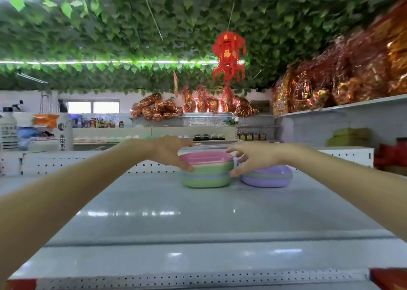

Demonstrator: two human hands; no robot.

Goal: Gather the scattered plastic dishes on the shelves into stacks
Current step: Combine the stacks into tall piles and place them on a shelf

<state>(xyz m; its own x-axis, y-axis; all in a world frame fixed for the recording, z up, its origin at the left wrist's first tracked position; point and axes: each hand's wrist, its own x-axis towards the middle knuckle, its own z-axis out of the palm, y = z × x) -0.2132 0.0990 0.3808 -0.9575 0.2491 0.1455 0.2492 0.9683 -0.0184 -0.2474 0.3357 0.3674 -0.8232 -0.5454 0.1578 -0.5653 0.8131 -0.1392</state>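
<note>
A stack of plastic dishes [206,175] stands near the far middle of the grey shelf top [198,223]: green at the bottom, a blue rim between, pink on top. My left hand [169,152] clasps the stack's left side, thumb on the green dish. My right hand [253,157] reaches in from the right, fingers spread, thumb touching the stack's right edge. Just right of the stack lies a purple dish stack [267,176], partly hidden behind my right hand.
A perforated white back panel [88,164] rises behind the shelf at left. Bottles [8,129] stand at the far left. A higher shelf [341,107] at right carries red and gold packages. A red lantern [229,56] hangs from the leafy ceiling.
</note>
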